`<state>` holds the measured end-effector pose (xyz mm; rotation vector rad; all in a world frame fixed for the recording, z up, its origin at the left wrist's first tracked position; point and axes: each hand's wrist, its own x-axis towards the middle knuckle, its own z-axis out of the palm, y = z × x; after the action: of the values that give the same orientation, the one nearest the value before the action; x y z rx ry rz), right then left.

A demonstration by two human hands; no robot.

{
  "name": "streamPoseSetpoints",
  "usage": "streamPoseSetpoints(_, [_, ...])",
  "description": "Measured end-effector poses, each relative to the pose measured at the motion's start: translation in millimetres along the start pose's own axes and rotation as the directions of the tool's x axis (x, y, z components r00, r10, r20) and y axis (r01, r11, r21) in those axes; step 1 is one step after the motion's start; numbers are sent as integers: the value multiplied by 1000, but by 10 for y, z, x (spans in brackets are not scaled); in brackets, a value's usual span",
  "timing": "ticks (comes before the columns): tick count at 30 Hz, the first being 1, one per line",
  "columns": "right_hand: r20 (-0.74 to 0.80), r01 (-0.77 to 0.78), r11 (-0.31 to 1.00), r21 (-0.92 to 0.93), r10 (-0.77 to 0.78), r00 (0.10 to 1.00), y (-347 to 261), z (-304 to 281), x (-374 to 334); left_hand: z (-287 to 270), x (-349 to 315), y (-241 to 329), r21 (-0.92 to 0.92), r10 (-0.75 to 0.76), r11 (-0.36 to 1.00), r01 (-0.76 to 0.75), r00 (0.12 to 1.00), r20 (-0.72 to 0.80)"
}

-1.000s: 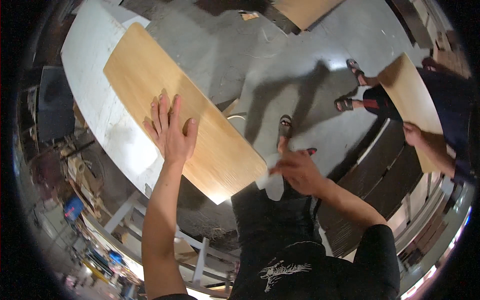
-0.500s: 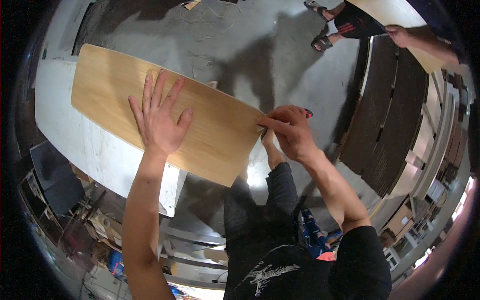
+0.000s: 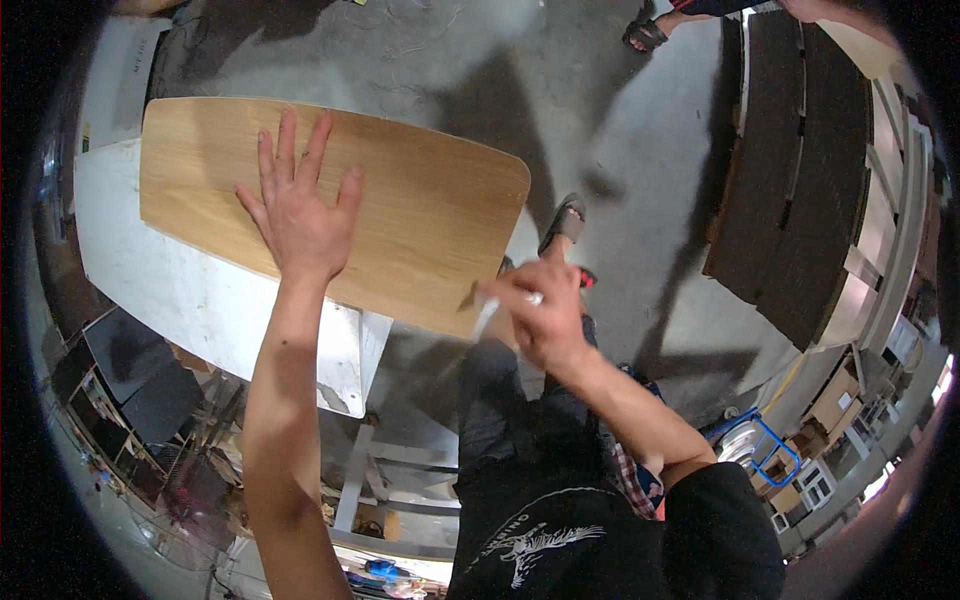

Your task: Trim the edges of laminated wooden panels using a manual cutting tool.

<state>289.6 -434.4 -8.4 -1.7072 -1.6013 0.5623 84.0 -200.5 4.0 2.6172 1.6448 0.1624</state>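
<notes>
A wood-grain board (image 3: 420, 210) with rounded corners lies on a white work surface (image 3: 215, 285), its right end jutting past that surface. My left hand (image 3: 308, 225) rests flat on the board, fingers spread. At the board's near right corner, my right hand (image 3: 540, 315) is closed around a slim tool with a red-and-black end (image 3: 587, 277). Motion smears its fingertips and the pale, blade-like shape (image 3: 486, 312) beside them, so I cannot tell whether they touch the board.
Stacked dark brown panels (image 3: 790, 190) stand to the right on a pale frame. Another person's sandalled foot (image 3: 647, 36) shows at the top right, with part of an arm. A blue hand cart (image 3: 775, 450) and cardboard boxes stand at lower right.
My right hand has moved from the board's far right corner to its near right corner. The board has turned slightly, with my left hand still on it. The other person has shifted mostly out of view.
</notes>
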Motion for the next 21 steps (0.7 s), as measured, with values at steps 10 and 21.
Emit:
streamPoseSetpoints(10, [-276,-106,994,1,103,956,314,-97,718,-9,-36,-39,32,12,999,-13,1000,23])
streamPoseSetpoints(21, [326,64,970,235,-140,935,-160,236,-889,83,41,0,21,-31,999,32,999,-27])
